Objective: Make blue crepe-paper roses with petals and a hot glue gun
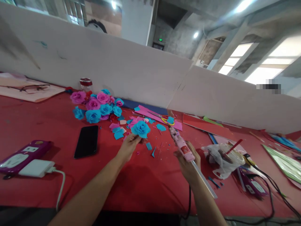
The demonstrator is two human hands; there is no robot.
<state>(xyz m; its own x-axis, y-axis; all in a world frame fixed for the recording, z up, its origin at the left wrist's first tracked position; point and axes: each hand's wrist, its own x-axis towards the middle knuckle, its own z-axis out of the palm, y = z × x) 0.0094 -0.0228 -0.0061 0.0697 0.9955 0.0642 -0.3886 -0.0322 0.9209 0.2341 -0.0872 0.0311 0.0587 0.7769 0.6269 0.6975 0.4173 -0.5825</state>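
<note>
Head view, the only one we've got: the left hand (pixel 128 147) is out at centre frame, fingers pinched narrowly on the underside of a blue rose (pixel 141 128). Gripped from below like that, the petals face up and nothing presses on them, which looks to me like the reason for the hold. The rose sits dead centre, seemingly held just off the red table (pixel 145 185), right beside the scraps (pixel 118 134) of blue and pink paper scattered at its upper left. Over to the right hand (pixel 188 164), right of centre: it's wrapped shut around a pink glue gun (pixel 181 142). The nozzle points up-frame toward the scissors (pixel 166 120), near the rose but clearly apart from it, and I'd judge that angle holds the tip off the paper. A clear glue stick (pixel 204 182) juts from the back of the gun toward lower right, and a dark cord (pixel 189 201) drops from the hand to the bottom edge. Upper left of the rose, a heap (pixel 98 106) of finished pink and blue roses lies against the white partition (pixel 131 69), parked well away from the hands. A black phone (pixel 86 141) lies flat to the left. Farther left a white charger (pixel 36 168) sits plugged into a purple power strip (pixel 22 153). A crumpled bag (pixel 221 158) sits to the right of the gun.
</note>
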